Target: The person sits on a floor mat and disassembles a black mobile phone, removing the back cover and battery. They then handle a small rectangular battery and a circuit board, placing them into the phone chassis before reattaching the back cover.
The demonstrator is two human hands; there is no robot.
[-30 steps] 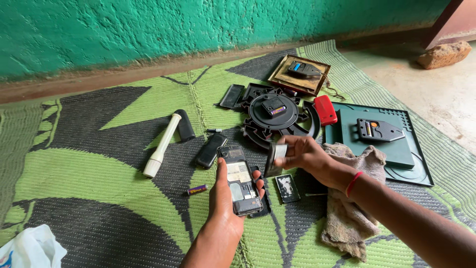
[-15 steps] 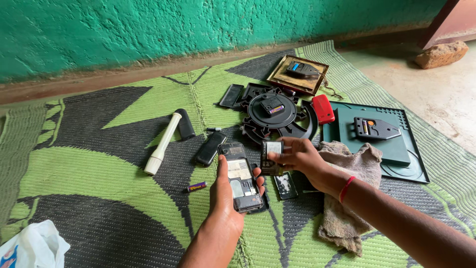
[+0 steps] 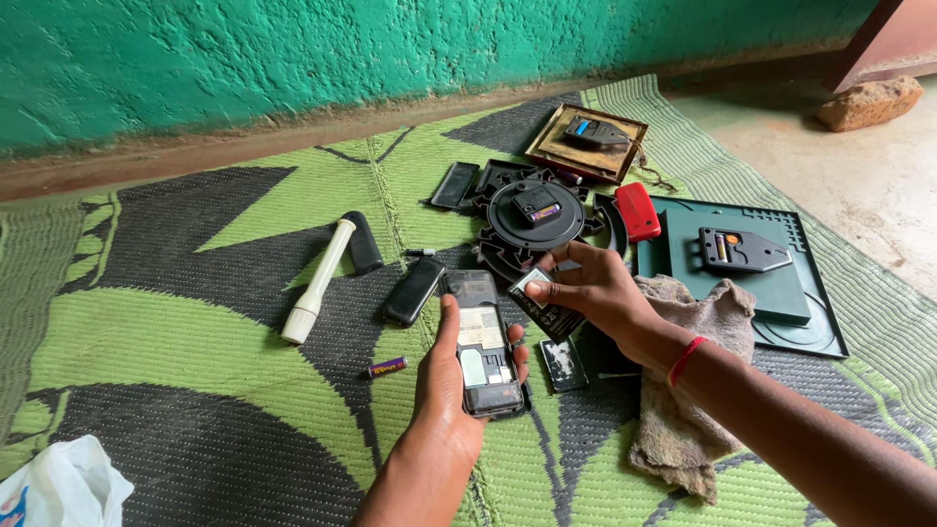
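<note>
A rough green wall (image 3: 293, 59) rises behind the woven green-and-black mat (image 3: 176, 332). Right of the mat lies bare concrete floor (image 3: 878, 185) (a brown stone (image 3: 869, 101) rests there)

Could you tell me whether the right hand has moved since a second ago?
Yes. The right hand has drawn back from the round black clock back towards the open phone.

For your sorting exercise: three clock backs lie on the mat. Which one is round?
The black clock back just beyond the right hand. The green one and the brown one are rectangular.
</note>
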